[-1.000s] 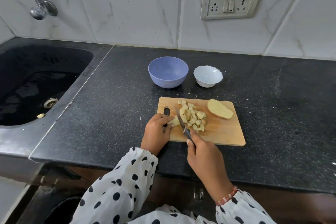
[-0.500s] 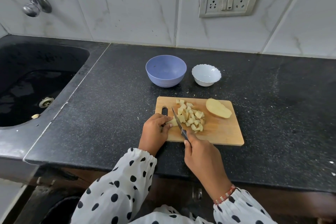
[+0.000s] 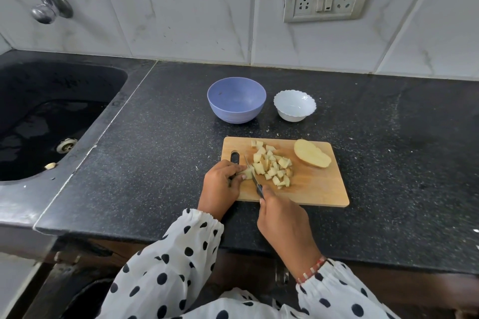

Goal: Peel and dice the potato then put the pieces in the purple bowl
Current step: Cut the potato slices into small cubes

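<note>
Potato pieces (image 3: 272, 169) lie heaped at the centre of a wooden cutting board (image 3: 311, 189) on a dark stone counter (image 3: 160, 153), pale yellow, fully peeled and cut into rough cubes of uneven size. Reading left to right: a black sink (image 3: 39, 116) with a curved tap (image 3: 44, 5) sits at the counter's 9 o'clock side; the left hand (image 3: 220, 184) rests on the board's left end, fingers curled to pinch a last small strip of potato against the wood; the knife (image 3: 252, 176) stands just to the right of those fingertips, its blade running from about 11 o'clock down to 5 o'clock, handle gripped in the closed right hand (image 3: 282, 220) at the board's near edge. The diced heap lies immediately at 3 o'clock of the blade, touching it or nearly so. An uncut peeled half (image 3: 312, 156), domed side up, waits at the board's 2 o'clock corner, its long axis slanting from 10 o'clock to 4 o'clock, nearer the right hand than the left. The purple bowl (image 3: 236, 100) stands empty at 12 o'clock of the board's left end, apart from it, with a small white scalloped bowl (image 3: 295, 105) just beside it on the right. Dicing looks roughly half done; nothing has yet gone into the bowl.
</note>
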### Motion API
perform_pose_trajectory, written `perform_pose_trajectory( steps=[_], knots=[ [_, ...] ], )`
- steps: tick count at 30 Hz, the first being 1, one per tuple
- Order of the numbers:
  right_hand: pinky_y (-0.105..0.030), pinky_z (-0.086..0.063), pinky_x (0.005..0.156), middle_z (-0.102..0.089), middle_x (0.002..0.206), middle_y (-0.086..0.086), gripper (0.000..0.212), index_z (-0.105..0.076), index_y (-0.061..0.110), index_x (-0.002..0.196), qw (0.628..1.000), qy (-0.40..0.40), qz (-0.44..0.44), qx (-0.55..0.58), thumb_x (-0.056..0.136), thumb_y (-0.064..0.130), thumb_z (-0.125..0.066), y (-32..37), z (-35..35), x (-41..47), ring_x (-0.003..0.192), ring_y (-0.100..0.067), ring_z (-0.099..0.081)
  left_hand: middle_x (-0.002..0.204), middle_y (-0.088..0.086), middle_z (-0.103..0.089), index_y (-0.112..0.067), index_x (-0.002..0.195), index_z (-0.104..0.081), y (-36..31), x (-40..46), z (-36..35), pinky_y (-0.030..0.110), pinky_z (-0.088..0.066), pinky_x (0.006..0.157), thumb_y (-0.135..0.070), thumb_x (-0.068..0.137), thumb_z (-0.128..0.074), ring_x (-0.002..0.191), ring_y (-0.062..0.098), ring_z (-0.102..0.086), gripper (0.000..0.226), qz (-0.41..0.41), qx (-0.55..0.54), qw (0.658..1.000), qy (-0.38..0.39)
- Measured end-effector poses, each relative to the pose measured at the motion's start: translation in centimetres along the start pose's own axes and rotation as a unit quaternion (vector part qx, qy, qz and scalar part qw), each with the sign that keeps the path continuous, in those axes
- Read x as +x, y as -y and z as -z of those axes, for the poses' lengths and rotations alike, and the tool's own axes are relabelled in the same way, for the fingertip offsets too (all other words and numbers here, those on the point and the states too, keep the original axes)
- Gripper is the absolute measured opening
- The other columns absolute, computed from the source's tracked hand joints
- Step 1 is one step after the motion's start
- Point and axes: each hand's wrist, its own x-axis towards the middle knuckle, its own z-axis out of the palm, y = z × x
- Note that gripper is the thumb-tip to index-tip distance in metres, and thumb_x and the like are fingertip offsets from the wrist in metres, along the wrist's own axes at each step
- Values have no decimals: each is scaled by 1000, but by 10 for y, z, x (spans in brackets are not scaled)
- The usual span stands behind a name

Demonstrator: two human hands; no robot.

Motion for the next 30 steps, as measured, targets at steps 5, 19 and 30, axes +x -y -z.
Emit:
perform_pose_trajectory(
  steps=[5, 19, 30],
  knots=[
    [-23, -39, 56, -65, 88, 2, 48, -26, 17, 145, 999, 0, 7, -36, 99, 23, -37, 1, -1, -3, 67, -11, -55, 78, 7, -65, -2, 86, -72, 0, -2, 0, 2, -40, 66, 4, 69, -75, 77, 11, -53, 19, 9, -4, 1000, -3],
    [-26, -45, 64, -67, 90, -2, 40, -46, 23, 136, 983, -42, -55, 172, 97, 29, -42, -9, 13, -6, 79, -17, -62, 74, -5, -52, -4, 89, -72, -2, 1, -1, 0, -37, 62, -1, 70, -76, 64, -5, -44, 19, 12, -13, 1000, -2],
    [-22, -36, 56, -67, 86, 0, 43, -40, 21, 141, 996, -45, -18, 81, 99, 30, -37, 0, 8, -3, 76, -16, -62, 70, 1, -61, -4, 84, -72, 1, 2, -2, 1, -38, 65, -6, 67, -78, 67, 5, -50, 18, 22, -15, 1000, -8]
  ],
)
